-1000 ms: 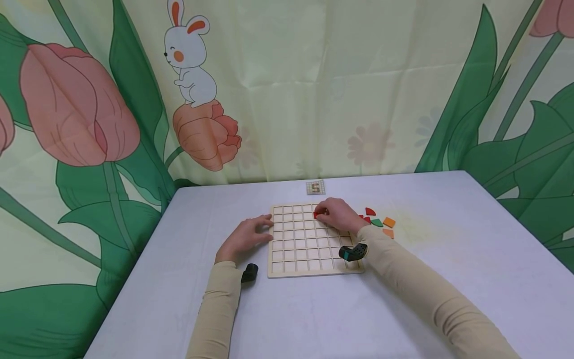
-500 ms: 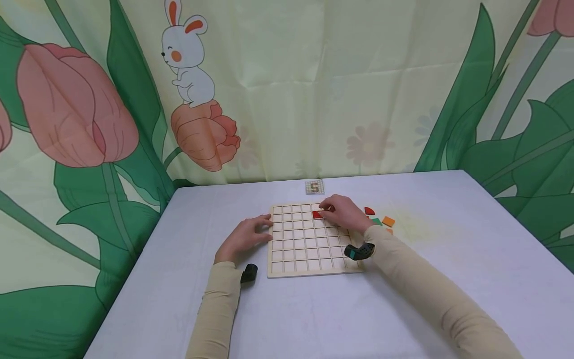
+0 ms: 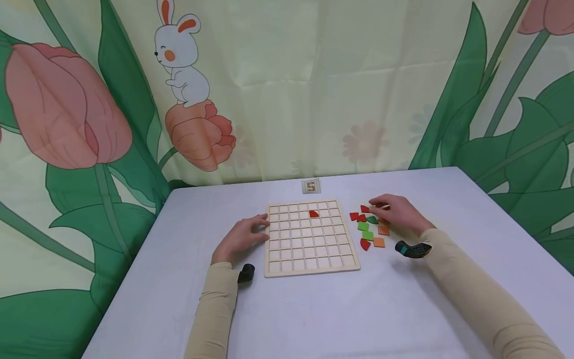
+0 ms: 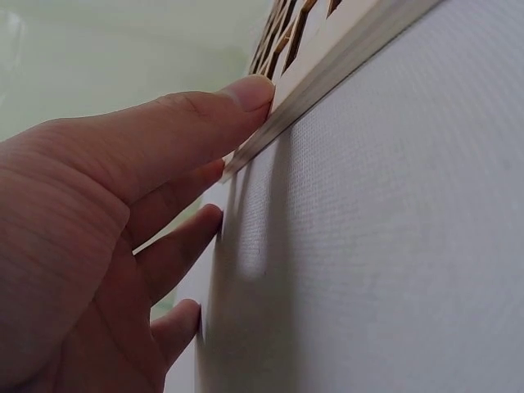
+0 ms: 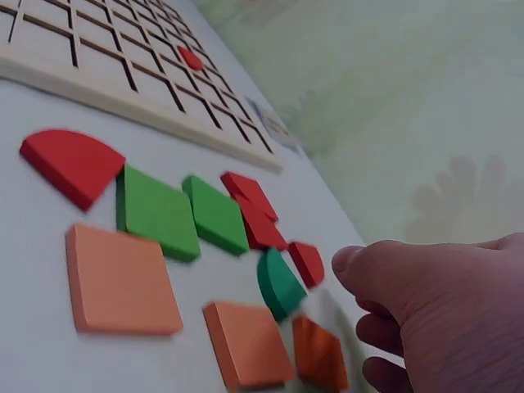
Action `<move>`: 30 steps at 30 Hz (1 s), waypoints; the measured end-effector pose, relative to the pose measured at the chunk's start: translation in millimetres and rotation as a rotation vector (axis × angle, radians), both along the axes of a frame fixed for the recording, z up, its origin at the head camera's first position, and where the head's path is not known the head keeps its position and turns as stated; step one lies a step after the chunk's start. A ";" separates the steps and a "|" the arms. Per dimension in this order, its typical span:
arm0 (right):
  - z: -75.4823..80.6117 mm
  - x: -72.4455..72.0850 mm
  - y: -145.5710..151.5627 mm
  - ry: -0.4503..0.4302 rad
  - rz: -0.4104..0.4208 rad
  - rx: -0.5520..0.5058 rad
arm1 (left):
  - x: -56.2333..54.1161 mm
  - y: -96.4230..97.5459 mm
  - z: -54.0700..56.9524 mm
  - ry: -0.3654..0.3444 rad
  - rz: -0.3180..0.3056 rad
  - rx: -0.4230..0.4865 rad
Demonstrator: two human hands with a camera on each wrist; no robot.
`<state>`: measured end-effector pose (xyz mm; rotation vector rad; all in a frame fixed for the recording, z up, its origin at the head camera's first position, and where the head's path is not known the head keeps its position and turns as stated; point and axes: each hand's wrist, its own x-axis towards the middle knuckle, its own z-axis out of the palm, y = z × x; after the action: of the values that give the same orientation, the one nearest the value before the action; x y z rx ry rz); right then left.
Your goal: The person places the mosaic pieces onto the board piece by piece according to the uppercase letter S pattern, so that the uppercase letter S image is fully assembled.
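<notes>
A wooden grid board (image 3: 312, 272) lies on the white table with one red quarter-round tile (image 3: 313, 214) in a cell of its upper part. My left hand (image 3: 239, 239) rests against the board's left edge; in the left wrist view its thumb (image 4: 250, 94) touches the wooden rim. Beyond the board's right side, my right hand (image 3: 399, 212) hovers over the far end of a group of loose tiles. Nothing shows between its loosely bent fingers. Nearest to it are a red tile (image 5: 307, 264) and a dark green tile (image 5: 280, 285).
Loose tiles right of the board include light green squares (image 5: 155, 214), orange squares (image 5: 121, 280) and a red quarter-round (image 5: 72, 164). A small card (image 3: 311, 186) with a grid pattern lies behind the board. A printed curtain (image 3: 278, 99) hangs behind the table.
My right hand has let go of the red tile, leaving it in a board cell, and moved right to the loose tiles. The left hand stays at the board's edge.
</notes>
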<state>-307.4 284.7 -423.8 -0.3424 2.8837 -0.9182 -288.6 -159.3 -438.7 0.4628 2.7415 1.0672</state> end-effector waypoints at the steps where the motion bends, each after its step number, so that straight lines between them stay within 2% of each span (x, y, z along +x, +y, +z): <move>1: 0.3 1.5 6.7 -0.010 -0.008 0.005 | -0.2 -0.7 -0.4 -0.001 0.000 0.002; 4: 1.6 5.6 23.8 -0.027 -0.006 0.031 | -0.2 -1.2 -0.7 -0.005 -0.002 0.011; 10: 2.5 10.3 42.6 -0.072 0.049 0.048 | 0.7 -0.2 1.0 -0.007 0.005 0.015; 14: 3.0 11.7 42.6 -0.077 0.087 0.035 | 0.9 0.2 1.3 -0.002 -0.002 0.014; 21: 1.5 8.1 36.3 -0.038 0.137 0.052 | 0.6 -1.2 1.2 0.006 -0.016 0.020; 30: -1.1 4.3 31.7 -0.018 0.104 0.061 | 1.3 0.1 2.6 -0.006 -0.006 0.026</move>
<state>-303.1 316.4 -424.8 -0.4710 2.8398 -0.8103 -287.4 -159.2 -436.0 0.4700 2.7222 1.1030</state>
